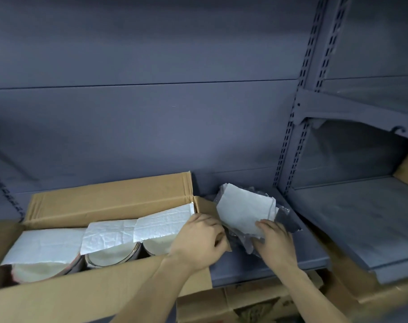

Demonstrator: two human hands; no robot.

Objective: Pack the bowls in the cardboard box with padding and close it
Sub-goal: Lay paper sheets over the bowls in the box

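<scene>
Head view, the only 1. Your cardboard box (109,199) sits open in the lower left of the frame on the grey shelf (268,259), its long axis running left to right and climbing a little toward the right, the opening facing up, the far flap standing. Inside, 3 bowls (114,255) lie in a row along that axis, rims showing below 3 white padding sheets (109,234) laid across their tops. Your left hand (198,241) is at the box's right end, fingers curled at the edge of the rightmost sheet; whether they pinch the sheet or only press it, you cannot tell from here. Your right hand (275,238) is just right of the box, lower centre-right, thumb and fingers gripping the near edge of a loose stack of white sheets (240,210) that rests on crumpled plastic wrap (247,243). By the look of it, you are in the padding step: the bowls are in, the top layer is going on, the flaps are not yet folded. Next move likely calls for separating 1 sheet from the stack without dragging the wrap, laying it flat, then freeing both hands for the flaps. More cardboard (245,304) sits below the shelf.
</scene>
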